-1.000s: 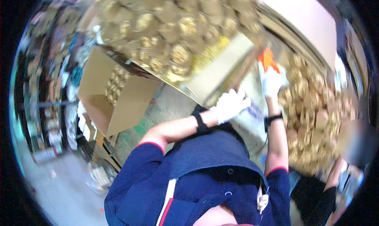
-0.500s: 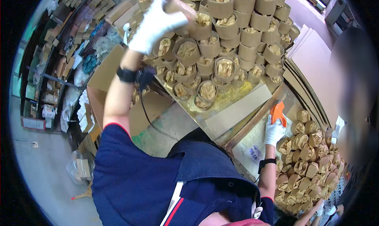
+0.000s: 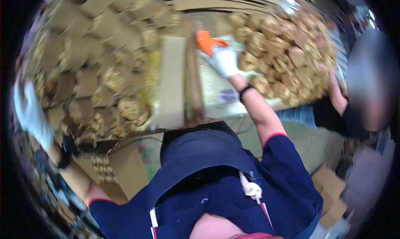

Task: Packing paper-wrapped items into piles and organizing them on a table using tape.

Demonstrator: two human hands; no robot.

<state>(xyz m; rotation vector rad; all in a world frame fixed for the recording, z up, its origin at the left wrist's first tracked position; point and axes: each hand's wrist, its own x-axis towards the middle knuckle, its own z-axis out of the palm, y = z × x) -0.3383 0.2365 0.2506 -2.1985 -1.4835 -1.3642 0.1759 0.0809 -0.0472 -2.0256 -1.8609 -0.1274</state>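
Note:
My left hand [image 3: 33, 118], in a white glove, is at the far left beside a stack of short cardboard tubes [image 3: 87, 78] stuffed with crumpled brown paper. Its fingers look apart, with nothing visible between them, though motion smears the view. My right hand [image 3: 225, 61], also gloved in white, is closed on an orange plastic hand tool [image 3: 206, 42] with a looped body; its exact kind does not show. That hand rests over a pale work surface [image 3: 212, 84], between a flat grey-brown cardboard strip [image 3: 173, 84] and a heap of paper-wrapped pieces [image 3: 287, 55].
Flat cardboard sheets [image 3: 221, 3] lie stacked beyond the table. At the right another person's arm [image 3: 336, 91] reaches toward the heap. An open cardboard box [image 3: 129, 168] stands below the table's left side, and more boxes [image 3: 329, 193] stand at lower right.
My view has swung to the right. My left hand held a brown cardboard piece above the tubes; it is now lower at the far left, apparently without it. My right hand keeps the orange tool.

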